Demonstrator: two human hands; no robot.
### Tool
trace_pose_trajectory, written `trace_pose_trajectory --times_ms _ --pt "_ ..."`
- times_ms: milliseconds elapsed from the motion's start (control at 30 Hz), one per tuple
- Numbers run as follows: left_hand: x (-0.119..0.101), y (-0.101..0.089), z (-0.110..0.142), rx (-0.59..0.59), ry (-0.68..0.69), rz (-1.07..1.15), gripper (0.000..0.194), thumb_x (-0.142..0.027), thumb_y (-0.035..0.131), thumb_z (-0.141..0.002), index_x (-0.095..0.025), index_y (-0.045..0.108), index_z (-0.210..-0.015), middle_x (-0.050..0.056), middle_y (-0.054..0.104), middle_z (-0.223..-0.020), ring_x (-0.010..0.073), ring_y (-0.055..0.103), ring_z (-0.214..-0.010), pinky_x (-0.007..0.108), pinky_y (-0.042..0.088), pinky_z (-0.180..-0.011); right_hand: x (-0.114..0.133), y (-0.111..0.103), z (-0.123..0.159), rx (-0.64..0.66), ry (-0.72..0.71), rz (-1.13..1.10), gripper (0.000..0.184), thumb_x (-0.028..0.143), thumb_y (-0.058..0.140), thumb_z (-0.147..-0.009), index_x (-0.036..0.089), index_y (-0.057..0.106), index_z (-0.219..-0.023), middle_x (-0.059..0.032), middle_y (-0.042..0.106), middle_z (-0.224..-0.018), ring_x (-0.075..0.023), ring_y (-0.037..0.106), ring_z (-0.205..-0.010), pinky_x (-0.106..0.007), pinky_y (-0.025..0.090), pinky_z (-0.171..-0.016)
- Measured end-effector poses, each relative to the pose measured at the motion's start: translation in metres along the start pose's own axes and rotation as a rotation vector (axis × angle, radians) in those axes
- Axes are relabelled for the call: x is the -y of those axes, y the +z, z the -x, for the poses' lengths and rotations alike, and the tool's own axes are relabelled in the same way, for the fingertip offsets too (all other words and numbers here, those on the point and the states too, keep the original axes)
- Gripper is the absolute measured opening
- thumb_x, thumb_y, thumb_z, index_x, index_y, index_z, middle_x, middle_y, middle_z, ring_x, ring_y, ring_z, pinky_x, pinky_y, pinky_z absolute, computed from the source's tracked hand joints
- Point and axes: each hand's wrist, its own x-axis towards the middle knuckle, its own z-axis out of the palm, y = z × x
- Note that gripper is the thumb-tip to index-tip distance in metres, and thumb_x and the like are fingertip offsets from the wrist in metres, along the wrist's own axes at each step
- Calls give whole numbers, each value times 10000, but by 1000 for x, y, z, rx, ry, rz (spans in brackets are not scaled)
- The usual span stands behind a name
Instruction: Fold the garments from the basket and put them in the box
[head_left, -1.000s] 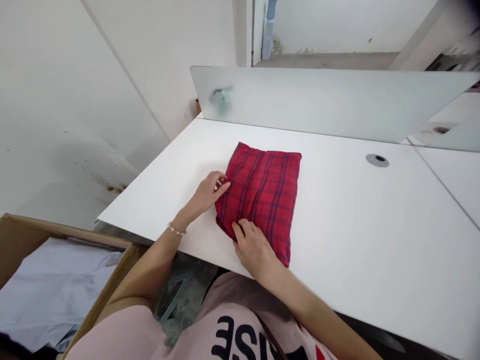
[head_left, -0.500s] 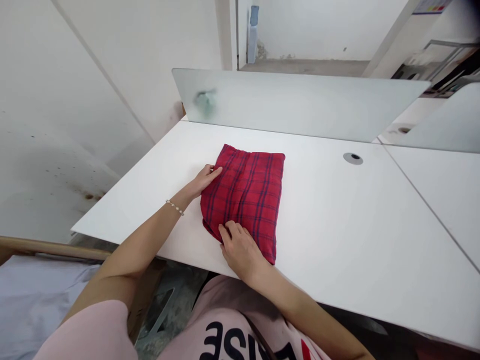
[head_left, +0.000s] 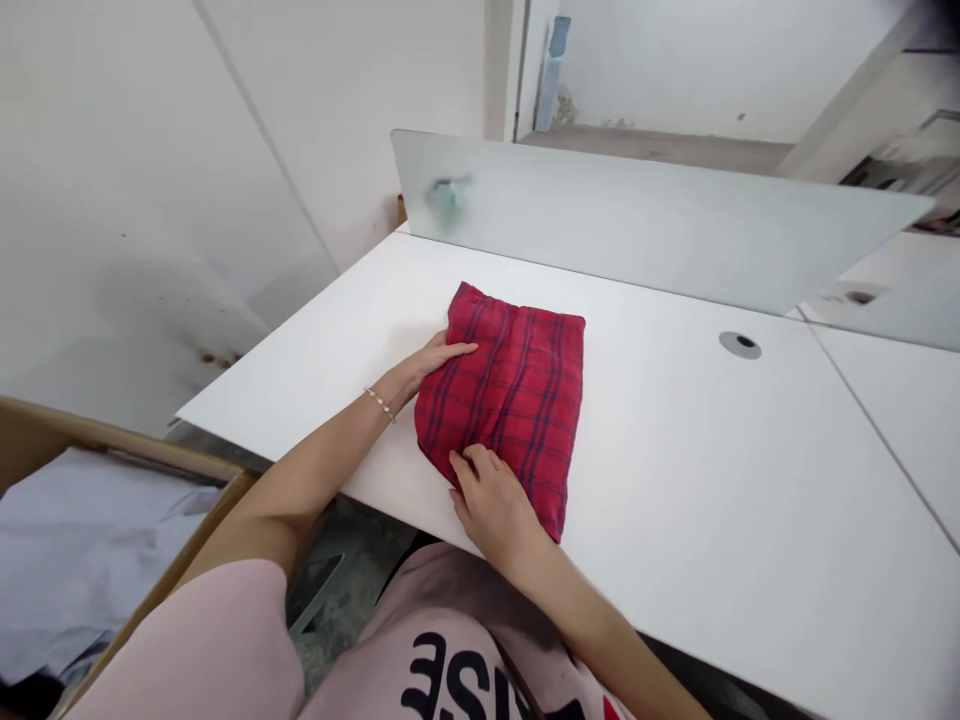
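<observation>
Red plaid cloth bundle (head_left: 502, 415), thin navy lines on red, folded into a soft, puffy rectangle; lies on the white table (head_left: 750, 480), toward its near edge and left of centre. Left hand (head_left: 431, 365) sits against the bundle's left side, its fingers (head_left: 457, 349) extended, together and nearly flat, tips touching the cloth, not clamped. Thin beaded bracelet (head_left: 379, 404) on that wrist. Right hand (head_left: 491, 505) rests on the bundle's near corner, fingers (head_left: 472, 465) curved over the top and slightly apart; whether they pinch any cloth is hard to say from this angle. Behind the bundle, a frosted panel (head_left: 637, 220) stands upright along the table's far edge, and a round grey grommet (head_left: 740, 345) is set in the tabletop to the right. Low left, beyond the table edge, an open cardboard box (head_left: 112, 432) holds pale blue fabric (head_left: 82, 540). The person's pink T-shirt (head_left: 457, 620) carries large black lettering, upside down from this view and cut off by the frame; perhaps "ISE" in part, though the full word is unreadable. No other writing legible.
</observation>
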Motion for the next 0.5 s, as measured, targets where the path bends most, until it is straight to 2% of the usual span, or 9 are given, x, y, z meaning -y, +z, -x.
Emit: trace_pose_trajectory --times_ms 133,267,367,433,500 --pt "-8 -1 31 -101 146 38 567 -307 859 -637 -129 660 -1138 107 759 -1130 278 713 -1072 407 544 -1035 -5 -11 4 -42 -51 -267 351 105 522 -964 164 598 -1301 -111 597 -1119 -211 645 -990 -387 594 -890" --pt "-40 -13 82 -278 237 68 505 -281 831 -660 -127 657 -1108 75 778 -1045 276 723 -1027 449 548 -1035 -6 -30 15 -196 -101 -537 355 119 496 -989 217 585 -1318 -100 571 -1162 -160 659 -955 -272 597 -799" --pt "-80 -35 140 -484 302 38 461 -269 813 -671 -156 679 -1097 13 787 -1004 252 717 -1040 454 543 -1049 -7 -42 24 -258 -102 -578 360 134 524 -990 237 575 -1331 -86 554 -1165 -133 647 -941 -254 590 -806" --pt "-106 -57 187 -637 389 -76 442 -274 764 -713 -197 691 -1142 -46 777 -1068 240 681 -1144 447 522 -1078 -7 -47 27 -286 -93 -574 362 127 542 -985 227 571 -1332 -71 551 -1144 -104 625 -877 -249 586 -802" --pt "-128 -83 237 -857 433 -252 445 -289 690 -749 -255 675 -1192 -125 724 -1215 211 600 -1278 407 472 -1128 -7 -47 29 -304 -81 -578 354 123 545 -987 225 573 -1325 -60 550 -1125 -78 596 -810 -222 580 -759"
